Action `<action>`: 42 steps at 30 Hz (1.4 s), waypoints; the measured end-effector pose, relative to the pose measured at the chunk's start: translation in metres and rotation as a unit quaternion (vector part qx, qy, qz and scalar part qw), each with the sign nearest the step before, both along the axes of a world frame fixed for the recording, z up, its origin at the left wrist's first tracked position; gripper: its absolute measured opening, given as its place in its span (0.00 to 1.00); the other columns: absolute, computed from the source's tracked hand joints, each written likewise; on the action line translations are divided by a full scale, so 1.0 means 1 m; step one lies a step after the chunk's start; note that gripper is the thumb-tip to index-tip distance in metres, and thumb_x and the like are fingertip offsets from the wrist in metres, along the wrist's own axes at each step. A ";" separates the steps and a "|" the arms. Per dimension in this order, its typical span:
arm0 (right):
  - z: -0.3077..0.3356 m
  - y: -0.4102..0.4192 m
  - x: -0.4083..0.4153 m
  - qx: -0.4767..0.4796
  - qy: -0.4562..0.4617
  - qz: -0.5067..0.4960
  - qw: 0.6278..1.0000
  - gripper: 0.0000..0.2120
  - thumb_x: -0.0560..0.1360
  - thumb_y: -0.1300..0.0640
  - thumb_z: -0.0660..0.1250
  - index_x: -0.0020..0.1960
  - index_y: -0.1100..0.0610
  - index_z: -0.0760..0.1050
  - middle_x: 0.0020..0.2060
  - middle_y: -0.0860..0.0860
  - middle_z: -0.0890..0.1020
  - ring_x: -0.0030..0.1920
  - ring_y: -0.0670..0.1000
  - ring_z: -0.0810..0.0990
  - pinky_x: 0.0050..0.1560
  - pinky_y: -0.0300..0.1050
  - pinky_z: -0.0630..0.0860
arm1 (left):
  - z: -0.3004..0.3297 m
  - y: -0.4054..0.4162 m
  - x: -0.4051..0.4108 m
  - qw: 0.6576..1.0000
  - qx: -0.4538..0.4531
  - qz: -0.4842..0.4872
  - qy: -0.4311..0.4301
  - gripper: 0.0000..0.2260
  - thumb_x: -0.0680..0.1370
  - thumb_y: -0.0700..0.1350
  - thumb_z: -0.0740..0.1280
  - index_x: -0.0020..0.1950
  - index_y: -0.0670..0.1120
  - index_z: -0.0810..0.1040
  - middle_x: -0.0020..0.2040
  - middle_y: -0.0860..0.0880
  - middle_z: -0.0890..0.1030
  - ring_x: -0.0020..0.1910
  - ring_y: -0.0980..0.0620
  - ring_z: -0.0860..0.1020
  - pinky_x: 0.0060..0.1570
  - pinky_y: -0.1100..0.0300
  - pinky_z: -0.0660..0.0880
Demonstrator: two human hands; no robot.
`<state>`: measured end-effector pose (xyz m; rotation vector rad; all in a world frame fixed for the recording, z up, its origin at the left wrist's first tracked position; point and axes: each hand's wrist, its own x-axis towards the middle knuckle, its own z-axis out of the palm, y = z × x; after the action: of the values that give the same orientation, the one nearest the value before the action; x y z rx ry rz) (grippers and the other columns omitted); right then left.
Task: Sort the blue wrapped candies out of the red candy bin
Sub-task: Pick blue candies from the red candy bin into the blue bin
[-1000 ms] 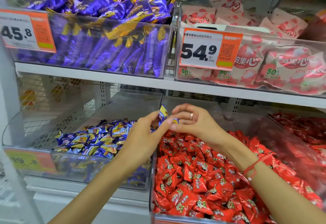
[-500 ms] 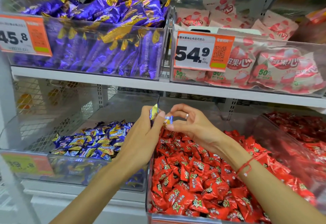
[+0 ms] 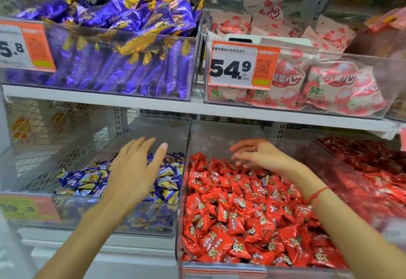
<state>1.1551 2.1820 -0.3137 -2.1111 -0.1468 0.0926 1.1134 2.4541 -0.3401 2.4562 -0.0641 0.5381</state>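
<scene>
left hand (image 3: 134,173): fingers spread, holding nothing, above blue-and-yellow wrapped candies (image 3: 87,179) in clear plastic left bin (image 3: 114,223) | right hand (image 3: 261,155): fingers loosely spread, empty, over far red wrapped candies (image 3: 241,212) in clear red-candy bin (image 3: 219,267)

Two candy bins are sitting side by side low in the frame: the left bin (image 3: 114,223), the right bin (image 3: 219,266); the shelf (image 3: 153,105) above is carrying two more bins.
</scene>
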 end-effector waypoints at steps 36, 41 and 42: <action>0.010 -0.047 -0.031 0.117 -0.008 -0.099 0.988 0.13 0.78 0.63 0.65 0.62 0.62 0.75 0.47 0.55 0.84 0.42 0.47 0.84 0.45 0.35 0.80 | 0.007 -0.064 0.001 0.939 -0.135 -0.315 0.016 0.11 0.83 0.49 0.56 0.59 0.67 0.67 0.50 0.62 0.81 0.46 0.53 0.82 0.57 0.44 0.74; -0.016 -0.086 -0.002 -0.119 0.000 -0.158 0.980 0.08 0.77 0.66 0.65 0.53 0.61 0.80 0.41 0.53 0.84 0.37 0.45 0.82 0.39 0.35 0.78 | 0.005 -0.062 0.004 0.932 -0.158 -0.324 0.036 0.08 0.82 0.54 0.55 0.60 0.65 0.67 0.46 0.55 0.80 0.43 0.44 0.79 0.56 0.40 0.73; -0.017 -0.086 -0.002 -0.172 -0.014 -0.140 0.975 0.07 0.76 0.65 0.66 0.49 0.57 0.81 0.44 0.54 0.85 0.42 0.48 0.83 0.45 0.38 0.77 | 0.005 -0.062 0.004 0.932 -0.160 -0.322 0.037 0.09 0.80 0.56 0.55 0.59 0.66 0.67 0.46 0.55 0.80 0.43 0.45 0.79 0.56 0.41 0.73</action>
<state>1.1533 2.0964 -0.3311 -2.4561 0.1632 -0.0868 1.1172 2.3922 -0.3355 1.9729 -0.6712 0.1455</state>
